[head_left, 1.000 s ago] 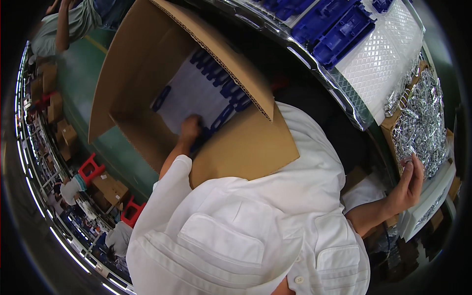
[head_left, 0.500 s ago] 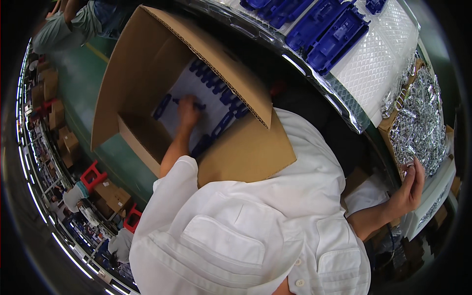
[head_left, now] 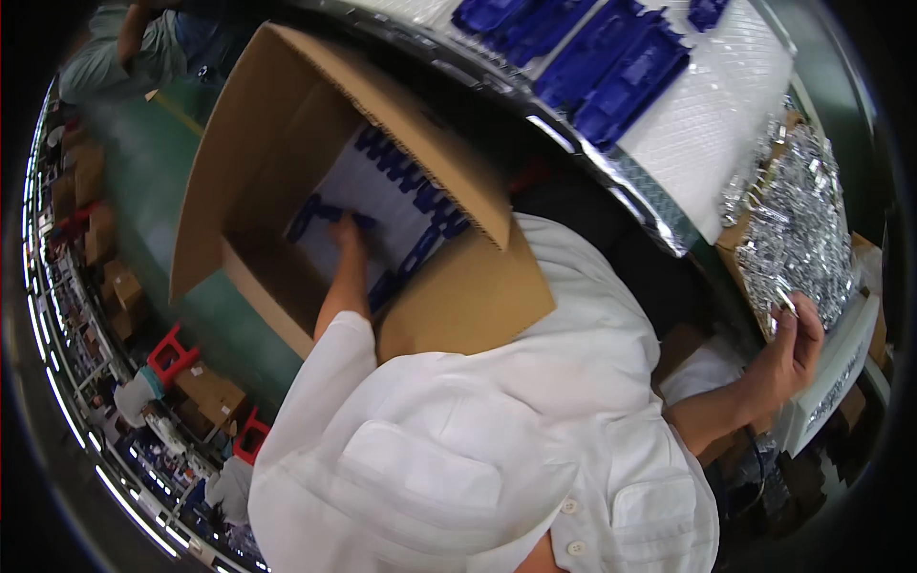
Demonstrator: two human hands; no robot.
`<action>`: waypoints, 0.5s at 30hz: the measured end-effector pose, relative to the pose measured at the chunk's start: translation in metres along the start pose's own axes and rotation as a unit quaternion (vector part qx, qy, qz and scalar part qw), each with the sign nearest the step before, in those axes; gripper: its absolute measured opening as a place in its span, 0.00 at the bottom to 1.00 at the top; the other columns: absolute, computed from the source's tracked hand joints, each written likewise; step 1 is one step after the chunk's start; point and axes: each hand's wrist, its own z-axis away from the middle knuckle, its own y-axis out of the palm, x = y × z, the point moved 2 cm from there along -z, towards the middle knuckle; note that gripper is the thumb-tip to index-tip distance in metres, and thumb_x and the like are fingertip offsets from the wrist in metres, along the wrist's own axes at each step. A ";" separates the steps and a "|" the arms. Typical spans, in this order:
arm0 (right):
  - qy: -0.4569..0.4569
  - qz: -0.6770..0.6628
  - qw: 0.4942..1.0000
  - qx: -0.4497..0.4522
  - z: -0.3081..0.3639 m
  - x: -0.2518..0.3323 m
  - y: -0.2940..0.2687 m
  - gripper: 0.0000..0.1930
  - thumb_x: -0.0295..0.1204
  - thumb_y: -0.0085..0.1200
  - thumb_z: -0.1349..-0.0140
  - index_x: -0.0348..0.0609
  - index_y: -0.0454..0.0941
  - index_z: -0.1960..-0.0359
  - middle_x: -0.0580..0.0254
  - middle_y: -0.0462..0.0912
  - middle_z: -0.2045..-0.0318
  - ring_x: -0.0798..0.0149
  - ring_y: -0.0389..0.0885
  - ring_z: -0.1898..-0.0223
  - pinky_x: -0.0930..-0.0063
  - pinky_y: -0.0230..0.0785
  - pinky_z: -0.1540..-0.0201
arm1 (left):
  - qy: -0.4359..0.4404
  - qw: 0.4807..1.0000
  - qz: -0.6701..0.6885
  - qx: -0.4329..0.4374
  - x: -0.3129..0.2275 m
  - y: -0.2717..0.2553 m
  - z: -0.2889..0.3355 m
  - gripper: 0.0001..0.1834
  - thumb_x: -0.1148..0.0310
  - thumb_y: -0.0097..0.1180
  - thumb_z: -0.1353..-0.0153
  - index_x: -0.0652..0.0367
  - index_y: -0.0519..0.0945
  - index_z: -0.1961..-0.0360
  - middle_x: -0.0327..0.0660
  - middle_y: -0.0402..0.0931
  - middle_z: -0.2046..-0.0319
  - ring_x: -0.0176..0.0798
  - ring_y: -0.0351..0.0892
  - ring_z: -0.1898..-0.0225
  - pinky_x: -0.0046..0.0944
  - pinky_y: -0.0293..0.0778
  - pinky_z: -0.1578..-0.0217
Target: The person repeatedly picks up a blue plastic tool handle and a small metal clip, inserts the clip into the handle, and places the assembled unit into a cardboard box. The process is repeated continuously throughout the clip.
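Note:
My left hand (head_left: pixel 346 232) reaches down into a cardboard box (head_left: pixel 449 306) and grips a dark blue plastic part (head_left: pixel 330 212) near the white sheet (head_left: pixel 349 177) at its bottom. More blue parts (head_left: pixel 396 164) lie in a row along the box's right side, and one more (head_left: pixel 304 218) lies at the left. Far to the right, my right hand (head_left: pixel 798 339) pinches a small shiny metal piece (head_left: pixel 785 300) between thumb and fingers. It is beside a heap of silvery metal pieces (head_left: pixel 802 224) in a shallow carton.
Blue plastic trays or housings (head_left: pixel 626 72) lie on a quilted white table top (head_left: pixel 726 105) at the upper right. Red stools (head_left: pixel 172 353) and brown cartons (head_left: pixel 210 392) stand at the left. Another person's arm (head_left: pixel 129 48) shows at the top left.
My left hand has moved left and a little lower within the box, bringing the blue part near the one at the left. My right hand has lifted slightly off the heap with a metal piece.

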 end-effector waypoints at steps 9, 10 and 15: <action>-0.023 -0.178 0.982 0.057 0.002 0.034 0.044 0.11 0.11 0.55 0.39 0.30 0.82 0.55 0.50 0.84 0.57 0.61 0.81 0.54 0.70 0.73 0.47 | 0.193 0.908 0.359 0.100 -0.270 -0.089 0.195 0.16 0.63 0.52 0.25 0.59 0.73 0.43 0.36 0.76 0.64 0.31 0.74 0.69 0.35 0.75 0.70; 0.007 -0.200 0.978 0.060 0.000 0.040 0.045 0.11 0.11 0.55 0.39 0.30 0.82 0.56 0.50 0.83 0.58 0.62 0.81 0.54 0.71 0.73 0.48 | 0.225 0.883 0.392 0.124 -0.300 -0.108 0.229 0.19 0.61 0.49 0.24 0.59 0.71 0.39 0.36 0.75 0.64 0.30 0.72 0.70 0.34 0.74 0.71; 0.012 -0.309 0.944 0.114 0.002 0.061 0.062 0.10 0.09 0.57 0.40 0.30 0.82 0.58 0.53 0.82 0.58 0.66 0.80 0.57 0.76 0.72 0.51 | 0.249 0.740 0.371 0.503 -0.386 -0.138 0.396 0.26 0.61 0.48 0.26 0.62 0.66 0.31 0.39 0.73 0.64 0.30 0.74 0.70 0.33 0.76 0.73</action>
